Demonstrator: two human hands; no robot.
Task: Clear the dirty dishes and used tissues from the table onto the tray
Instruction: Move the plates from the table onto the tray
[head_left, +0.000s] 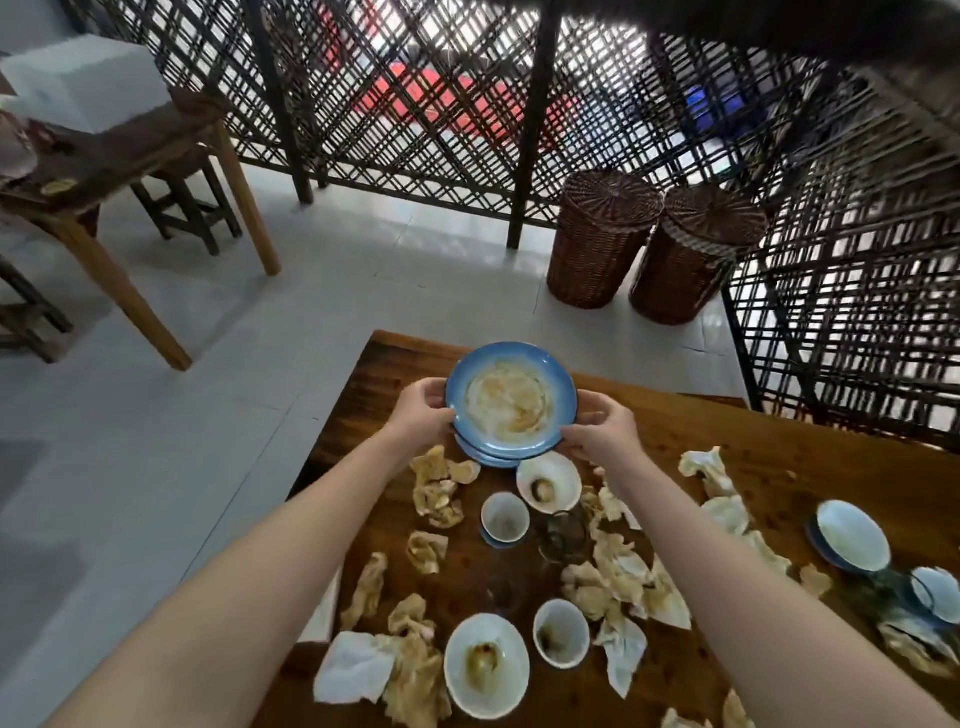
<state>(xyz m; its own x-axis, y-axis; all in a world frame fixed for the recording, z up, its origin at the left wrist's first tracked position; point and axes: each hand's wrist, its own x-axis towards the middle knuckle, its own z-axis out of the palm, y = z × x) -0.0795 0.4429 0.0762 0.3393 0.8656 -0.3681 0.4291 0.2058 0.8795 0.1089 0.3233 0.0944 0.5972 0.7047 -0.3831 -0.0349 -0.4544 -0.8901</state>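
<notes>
Head camera looks down at a brown wooden table (779, 467) full of mess. I see my left hand (421, 415) and my right hand (602, 431) both holding a blue plate (511, 400). The plate is white in the middle, with brown smears on it. My left fingers curl over its left edge and my right fingers pinch its right edge. The plate is near the far side of the table. Under it I see the rim of another blue plate (488, 460), but I cannot tell if the top one is touching it.

Just beside the plates sits a white shell-shaped dish (549, 480) with a dark bit in it. Near that is a small white cup (505, 517) on a blue saucer. Closer to me is a white oval dish (487, 665) with a brown stain, and a second white cup (561, 633) stands right beside it. A white bowl (852, 535) sits far off on the right.

Crumpled tissues (436, 493) with yellow stains lie all over the table, between the dishes. A flat white napkin (356, 667) lies at the near left edge.

Past the table, two brown woven baskets (602, 239) stand on the pale floor by a dark lattice wall (415, 104).
</notes>
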